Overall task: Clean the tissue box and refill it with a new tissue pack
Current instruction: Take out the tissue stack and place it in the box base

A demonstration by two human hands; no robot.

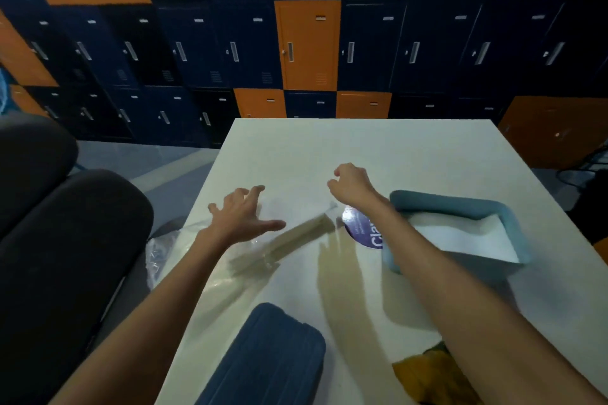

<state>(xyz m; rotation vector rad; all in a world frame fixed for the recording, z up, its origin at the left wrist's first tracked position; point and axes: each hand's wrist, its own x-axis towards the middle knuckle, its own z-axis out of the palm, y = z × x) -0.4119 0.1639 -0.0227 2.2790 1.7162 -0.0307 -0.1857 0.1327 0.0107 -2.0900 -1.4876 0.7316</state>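
The light-blue tissue box sits open-topped at about three o'clock on the white tabletop. White tissue lies inside it, and its long axis runs roughly nine to three, the right end dipping toward four. The left hand hovers over a clear plastic wrapper, its grip spread wide. The right hand has curled fingers; whether its grip pinches the film, I cannot tell. A dark-blue ribbed lid lies at six o'clock, pointing toward one, and a yellow cloth lies at five.

Head view, facing forward and down, close over table, apparently motion-blurred
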